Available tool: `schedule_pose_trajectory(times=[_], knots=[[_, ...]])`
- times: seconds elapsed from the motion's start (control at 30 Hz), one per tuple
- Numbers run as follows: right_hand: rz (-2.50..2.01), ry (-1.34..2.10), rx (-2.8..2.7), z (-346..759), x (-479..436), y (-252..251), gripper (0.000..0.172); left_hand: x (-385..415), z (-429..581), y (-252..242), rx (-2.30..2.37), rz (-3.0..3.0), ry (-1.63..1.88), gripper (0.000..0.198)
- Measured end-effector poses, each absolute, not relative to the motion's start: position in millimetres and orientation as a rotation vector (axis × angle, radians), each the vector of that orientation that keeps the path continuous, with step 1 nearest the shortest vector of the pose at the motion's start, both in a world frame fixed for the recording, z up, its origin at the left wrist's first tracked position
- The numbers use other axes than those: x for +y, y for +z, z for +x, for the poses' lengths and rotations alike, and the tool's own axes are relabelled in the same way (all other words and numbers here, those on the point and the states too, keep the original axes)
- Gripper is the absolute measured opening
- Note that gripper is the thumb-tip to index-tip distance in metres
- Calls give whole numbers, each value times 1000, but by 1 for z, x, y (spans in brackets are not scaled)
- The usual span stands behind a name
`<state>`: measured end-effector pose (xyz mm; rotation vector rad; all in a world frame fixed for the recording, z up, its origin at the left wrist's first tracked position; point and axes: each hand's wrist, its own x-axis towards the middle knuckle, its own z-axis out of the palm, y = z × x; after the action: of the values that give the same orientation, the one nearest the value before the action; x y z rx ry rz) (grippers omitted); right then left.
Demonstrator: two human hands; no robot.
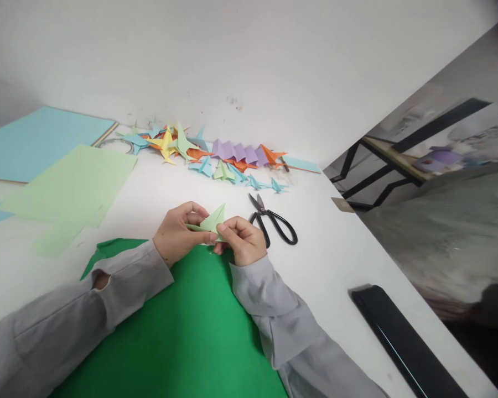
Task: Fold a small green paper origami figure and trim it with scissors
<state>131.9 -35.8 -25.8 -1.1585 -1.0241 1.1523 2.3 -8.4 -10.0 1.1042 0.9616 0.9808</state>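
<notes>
A small pale green folded paper piece (212,222) with a pointed tip is pinched between both my hands over the white table (323,260). My left hand (178,232) grips its left end with fingers curled round it. My right hand (243,239) pinches its right side between thumb and fingers. Both hands hover at the far edge of a dark green paper sheet (191,331). Black scissors (274,224) lie just right of my right hand.
A row of several folded paper figures (216,155) in blue, yellow, orange, green and purple lines the wall. Light green sheets (74,188) and a blue sheet (37,141) lie at the left. A black flat object (402,337) rests near the right table edge.
</notes>
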Motion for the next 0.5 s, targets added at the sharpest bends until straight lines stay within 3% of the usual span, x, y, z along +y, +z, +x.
schedule_pose_trajectory(times=[0.3, 0.5], knots=[[-1145, 1225, -974, 133, -35, -25, 20, -6, 3, -15, 859, 1094, 987, 34], [-1146, 1244, -963, 133, -35, -26, 33, -5, 2, -16, 844, 1083, 986, 30]])
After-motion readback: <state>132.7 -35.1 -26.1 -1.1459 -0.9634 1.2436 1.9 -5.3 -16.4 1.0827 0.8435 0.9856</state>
